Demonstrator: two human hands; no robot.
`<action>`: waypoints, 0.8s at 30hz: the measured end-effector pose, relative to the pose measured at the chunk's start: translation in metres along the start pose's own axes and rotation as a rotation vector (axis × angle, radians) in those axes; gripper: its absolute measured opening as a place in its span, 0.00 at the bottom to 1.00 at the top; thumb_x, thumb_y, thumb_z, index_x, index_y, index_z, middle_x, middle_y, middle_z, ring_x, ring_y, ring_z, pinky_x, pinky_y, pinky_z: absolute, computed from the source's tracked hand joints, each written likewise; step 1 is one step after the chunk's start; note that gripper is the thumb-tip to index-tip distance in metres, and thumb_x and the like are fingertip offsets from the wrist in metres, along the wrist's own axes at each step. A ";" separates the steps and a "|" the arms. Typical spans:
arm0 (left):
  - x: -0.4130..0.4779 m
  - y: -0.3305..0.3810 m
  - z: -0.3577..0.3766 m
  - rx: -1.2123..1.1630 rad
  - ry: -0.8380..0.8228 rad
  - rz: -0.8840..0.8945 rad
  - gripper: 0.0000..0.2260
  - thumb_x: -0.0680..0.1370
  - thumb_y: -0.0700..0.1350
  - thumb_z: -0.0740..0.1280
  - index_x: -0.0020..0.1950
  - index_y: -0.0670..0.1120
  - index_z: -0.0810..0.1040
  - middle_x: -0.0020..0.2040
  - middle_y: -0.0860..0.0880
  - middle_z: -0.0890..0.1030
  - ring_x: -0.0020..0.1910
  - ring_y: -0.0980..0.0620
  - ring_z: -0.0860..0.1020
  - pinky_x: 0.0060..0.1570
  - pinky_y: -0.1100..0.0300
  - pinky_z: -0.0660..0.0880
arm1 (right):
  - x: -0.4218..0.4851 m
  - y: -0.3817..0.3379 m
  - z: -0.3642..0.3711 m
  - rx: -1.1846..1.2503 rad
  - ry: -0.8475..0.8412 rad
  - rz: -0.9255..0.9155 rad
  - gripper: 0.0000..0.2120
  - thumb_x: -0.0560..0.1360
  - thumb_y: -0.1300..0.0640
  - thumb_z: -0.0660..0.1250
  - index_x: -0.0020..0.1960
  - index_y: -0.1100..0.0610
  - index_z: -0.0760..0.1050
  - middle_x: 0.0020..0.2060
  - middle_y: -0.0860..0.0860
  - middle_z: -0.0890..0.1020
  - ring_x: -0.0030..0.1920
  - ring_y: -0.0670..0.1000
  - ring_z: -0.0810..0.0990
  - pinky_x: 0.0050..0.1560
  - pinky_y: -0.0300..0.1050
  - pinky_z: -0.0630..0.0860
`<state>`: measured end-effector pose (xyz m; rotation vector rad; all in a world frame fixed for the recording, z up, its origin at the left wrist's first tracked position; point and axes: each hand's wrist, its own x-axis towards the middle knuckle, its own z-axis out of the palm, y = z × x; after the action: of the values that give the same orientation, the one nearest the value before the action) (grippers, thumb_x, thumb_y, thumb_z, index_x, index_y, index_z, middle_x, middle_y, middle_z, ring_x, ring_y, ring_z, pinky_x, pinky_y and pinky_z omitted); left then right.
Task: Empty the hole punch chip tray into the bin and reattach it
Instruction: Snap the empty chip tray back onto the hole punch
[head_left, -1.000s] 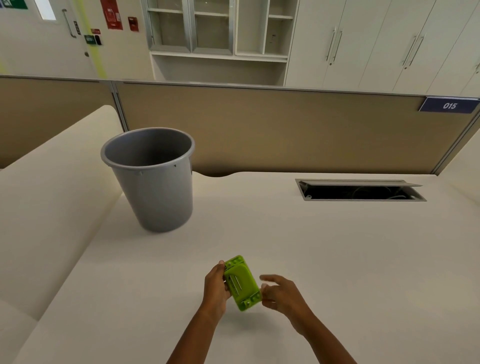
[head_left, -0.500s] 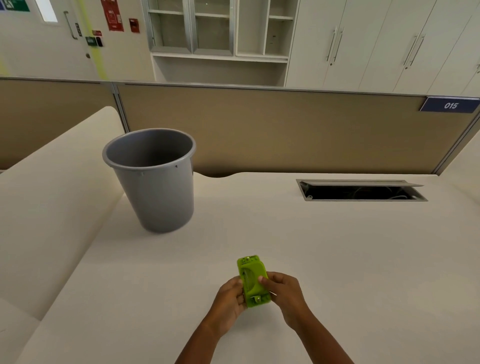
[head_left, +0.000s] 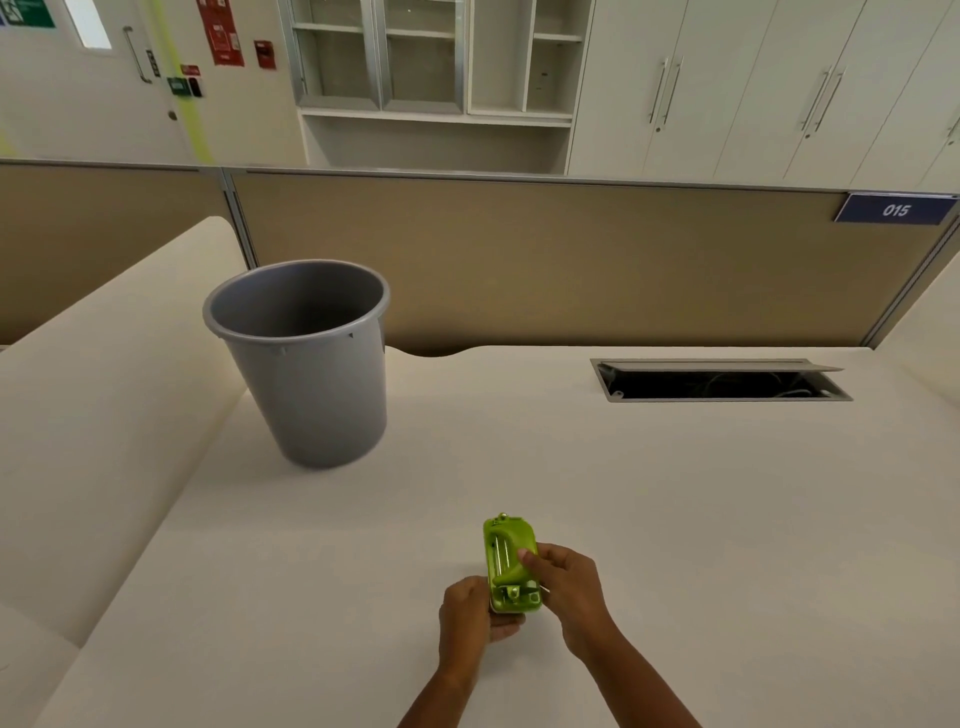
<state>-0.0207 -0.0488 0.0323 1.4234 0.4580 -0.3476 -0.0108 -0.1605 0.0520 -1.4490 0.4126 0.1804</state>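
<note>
A lime-green hole punch is held over the near middle of the cream desk, its long side pointing away from me. My left hand grips its near left edge from below. My right hand holds its right side, with the thumb pressed on the green handle. Metal parts show at its near end; I cannot make out the chip tray as a separate piece. The grey plastic bin stands upright on the desk at the far left, well apart from both hands, and its visible inside looks bare.
An open cable hatch is sunk into the desk at the far right. A tan partition runs along the back edge, with a blue "015" sign. A second cream desk surface lies to the left.
The punch has turned from tilted to pointing straight away from me and shifted right. My right hand, apart from it a second ago, has closed on its right side; my left hand slid to its near end.
</note>
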 end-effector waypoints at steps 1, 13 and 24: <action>0.002 -0.001 0.000 0.020 0.027 0.011 0.13 0.77 0.35 0.56 0.38 0.40 0.77 0.37 0.40 0.82 0.36 0.43 0.82 0.32 0.59 0.80 | 0.000 0.001 0.000 0.002 -0.002 0.013 0.05 0.72 0.63 0.67 0.40 0.63 0.81 0.41 0.64 0.82 0.43 0.60 0.80 0.52 0.58 0.76; 0.003 -0.015 -0.015 0.778 0.147 0.415 0.17 0.81 0.41 0.52 0.68 0.45 0.69 0.68 0.46 0.73 0.69 0.51 0.68 0.65 0.64 0.63 | 0.036 -0.004 -0.040 -0.114 0.267 0.017 0.08 0.71 0.63 0.68 0.46 0.68 0.80 0.33 0.57 0.79 0.36 0.55 0.76 0.34 0.42 0.70; 0.006 -0.030 -0.042 1.344 0.272 0.827 0.39 0.80 0.49 0.33 0.47 0.39 0.84 0.50 0.41 0.85 0.75 0.57 0.39 0.66 0.71 0.30 | 0.068 -0.002 -0.073 -0.252 0.444 0.030 0.10 0.72 0.63 0.68 0.49 0.68 0.81 0.38 0.60 0.79 0.41 0.56 0.74 0.43 0.45 0.67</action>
<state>-0.0340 -0.0110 0.0003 2.8153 -0.2923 0.3187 0.0400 -0.2417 0.0237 -1.7344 0.7950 -0.0731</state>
